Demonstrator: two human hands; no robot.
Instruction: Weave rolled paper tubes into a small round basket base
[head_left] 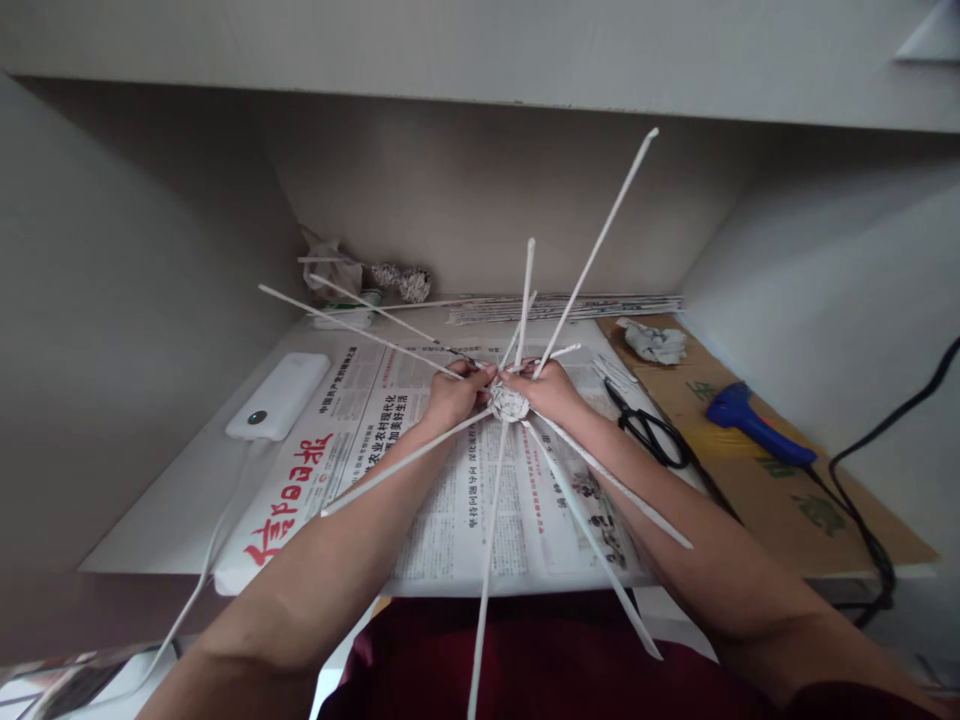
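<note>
Between my two hands is a small woven paper piece (510, 402), with several long rolled-paper sticks radiating from its round centre. My left hand (459, 390) pinches the far left side of the weave, where two sticks reach out to the upper left. On the far right side my right hand (549, 388) is closed on the weave as well, its fingertips close to the left ones. One long paper stick (600, 245) rises past the right hand to the upper right. Other sticks spread toward me over both forearms. The fingers partly hide the far edge of the weave.
Newspaper (465, 480) covers the desk. At right are black scissors (649, 430), a blue glue gun (757, 425) on cardboard (817, 500), and crumpled paper (652, 342). A white corded device (279, 395) lies left. Paper rolls (570, 306) lie along the back wall.
</note>
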